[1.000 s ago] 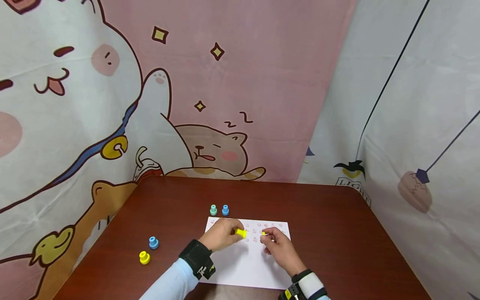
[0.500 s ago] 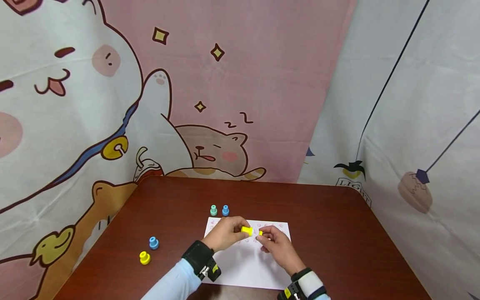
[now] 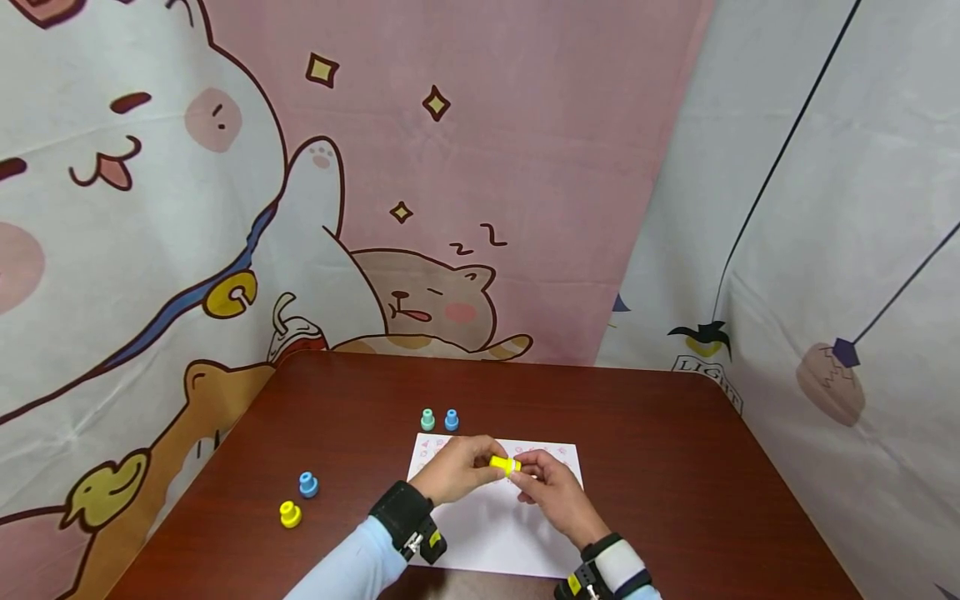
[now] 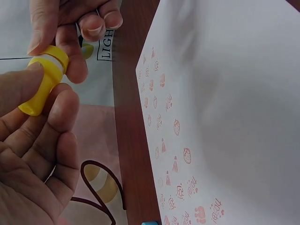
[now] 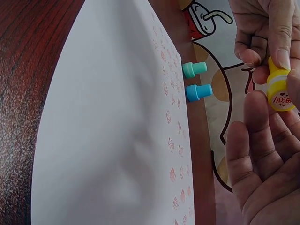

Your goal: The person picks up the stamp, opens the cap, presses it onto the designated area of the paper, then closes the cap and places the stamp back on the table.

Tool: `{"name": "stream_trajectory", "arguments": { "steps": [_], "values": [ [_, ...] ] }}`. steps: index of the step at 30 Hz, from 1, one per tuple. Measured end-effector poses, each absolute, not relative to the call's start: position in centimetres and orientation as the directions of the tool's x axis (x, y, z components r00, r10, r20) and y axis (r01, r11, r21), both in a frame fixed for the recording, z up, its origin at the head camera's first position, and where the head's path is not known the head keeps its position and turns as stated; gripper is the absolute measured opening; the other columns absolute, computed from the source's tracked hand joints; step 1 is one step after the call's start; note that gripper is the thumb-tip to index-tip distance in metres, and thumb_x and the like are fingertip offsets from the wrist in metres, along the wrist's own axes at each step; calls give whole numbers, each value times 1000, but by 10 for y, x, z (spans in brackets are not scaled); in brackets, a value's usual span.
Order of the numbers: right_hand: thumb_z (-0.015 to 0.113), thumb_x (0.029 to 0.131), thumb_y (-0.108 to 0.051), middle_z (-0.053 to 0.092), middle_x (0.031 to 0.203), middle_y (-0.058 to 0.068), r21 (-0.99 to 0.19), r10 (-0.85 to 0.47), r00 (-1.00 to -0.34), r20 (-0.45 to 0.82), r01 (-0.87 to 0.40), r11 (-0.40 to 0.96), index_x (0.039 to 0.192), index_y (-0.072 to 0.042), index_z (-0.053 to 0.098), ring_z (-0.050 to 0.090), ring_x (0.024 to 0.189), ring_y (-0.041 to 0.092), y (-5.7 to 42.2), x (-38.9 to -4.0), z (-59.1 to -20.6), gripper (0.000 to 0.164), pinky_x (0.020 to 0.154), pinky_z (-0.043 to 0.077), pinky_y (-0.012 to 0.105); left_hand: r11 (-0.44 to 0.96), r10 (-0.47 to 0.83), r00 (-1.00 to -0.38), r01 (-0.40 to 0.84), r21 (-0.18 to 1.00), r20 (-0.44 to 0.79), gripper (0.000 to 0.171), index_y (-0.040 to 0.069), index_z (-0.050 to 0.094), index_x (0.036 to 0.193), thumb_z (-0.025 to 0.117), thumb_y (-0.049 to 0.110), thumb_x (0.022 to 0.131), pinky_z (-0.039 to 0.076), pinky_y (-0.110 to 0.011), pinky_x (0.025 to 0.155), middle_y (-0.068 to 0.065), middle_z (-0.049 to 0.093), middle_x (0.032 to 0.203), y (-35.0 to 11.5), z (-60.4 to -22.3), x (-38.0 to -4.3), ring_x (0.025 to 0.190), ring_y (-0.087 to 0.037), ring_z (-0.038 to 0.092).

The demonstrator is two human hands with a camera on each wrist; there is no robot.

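Above the white paper (image 3: 502,533), my left hand (image 3: 461,468) pinches the body of a yellow stamp (image 4: 41,91) between thumb and fingers. My right hand (image 3: 557,492) pinches the yellow cap (image 4: 56,56) at the stamp's wide end, and a white band shows between the two parts. In the right wrist view the cap's end (image 5: 282,101) bears a red printed label. Small red stamped prints (image 4: 176,126) run in rows along the paper's far part; its near part is plain white.
A green stamp (image 3: 427,419) and a blue stamp (image 3: 452,420) stand just beyond the paper's far edge. Farther left on the brown table (image 3: 675,483) stand another blue stamp (image 3: 308,485) and another yellow stamp (image 3: 290,514). A printed cloth hangs behind.
My left hand has moved right with the stamp body, while my right hand shifted slightly left with the cap. The two yellow parts, apart before, now meet.
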State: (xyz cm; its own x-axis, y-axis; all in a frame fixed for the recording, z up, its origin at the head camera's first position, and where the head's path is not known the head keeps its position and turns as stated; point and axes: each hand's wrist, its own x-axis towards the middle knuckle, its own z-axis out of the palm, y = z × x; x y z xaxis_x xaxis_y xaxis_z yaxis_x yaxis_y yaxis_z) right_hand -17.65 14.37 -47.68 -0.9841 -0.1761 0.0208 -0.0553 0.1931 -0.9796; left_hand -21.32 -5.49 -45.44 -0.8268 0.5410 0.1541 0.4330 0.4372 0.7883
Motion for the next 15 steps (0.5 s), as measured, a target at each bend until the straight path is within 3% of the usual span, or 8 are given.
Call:
{"name": "stream_trajectory", "arguments": {
  "steps": [8,15],
  "values": [
    [70,93,-16,68,96,8,-975,-198,-980,20,-63,215,116,4,60,65,92,36,145,-179,-478,33,71,56,28,433,564,-812,447,783,152,12,16,71,103,73,16,91,51,-23,70,13,65,85,-53,-456,-213,76,-4,59],
    [68,95,-18,69,95,7,-972,-217,-976,20,-70,222,113,3,62,65,89,35,147,-176,-475,28,71,55,27,412,573,-804,450,792,159,10,16,72,101,73,18,91,50,-23,67,13,65,84,-51,-456,-210,73,-4,59]
  ]
}}
